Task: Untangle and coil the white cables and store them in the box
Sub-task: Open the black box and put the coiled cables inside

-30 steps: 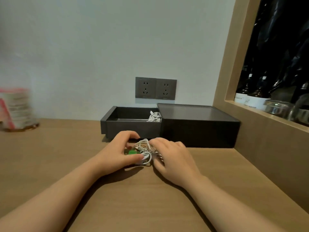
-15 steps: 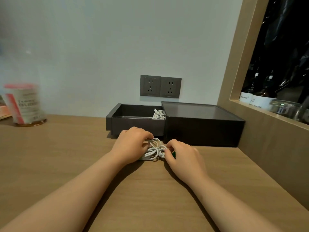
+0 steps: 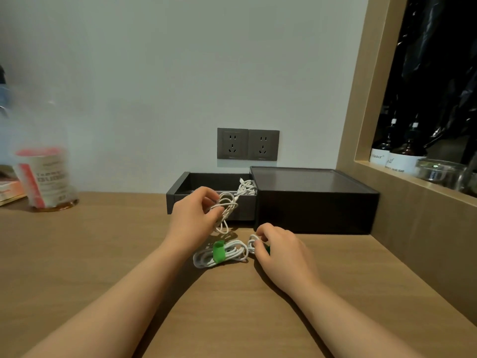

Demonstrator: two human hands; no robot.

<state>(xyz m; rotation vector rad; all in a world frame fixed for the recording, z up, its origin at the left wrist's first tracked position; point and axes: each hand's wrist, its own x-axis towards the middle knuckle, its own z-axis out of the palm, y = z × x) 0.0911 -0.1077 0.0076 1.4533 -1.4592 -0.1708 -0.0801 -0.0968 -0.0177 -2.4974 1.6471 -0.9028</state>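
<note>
Hands apart above the pale wooden bench [image 3: 103, 254], I am sorting white cables in front of a dark grey rectangular box [image 3: 315, 202]. My left hand [image 3: 192, 218] grips a loose white cable [image 3: 227, 206], its untidy loops lifted clear of the bench and hanging from curled fingers and thumb. My right hand [image 3: 284, 250] sits low on the bench, fingers curled around a small white cable coil [image 3: 251, 242] with a scrap of green showing at the fingertips. How firmly it is held I cannot tell. Between the two lies a white cable bundle [image 3: 232, 254] bound by a green strap [image 3: 219, 251]. Its long axis runs left to right across the bench, and its right end reaches the small coil.

The box's open drawer [image 3: 178, 196] is slid out to the left of the closed body. It lies straight ahead of my left hand, just beyond the hanging loops. One coiled white cable [image 3: 247, 188] already rests at its right end. My left hand is plainly the nearer to that opening, while my right hand faces the box's closed front wall. In my judgement the lifted cable needs winding before it goes in. A short forward reach, up over the drawer's near wall, would then put it away. Twin grey wall sockets [image 3: 247, 144] sit behind the box.
</note>
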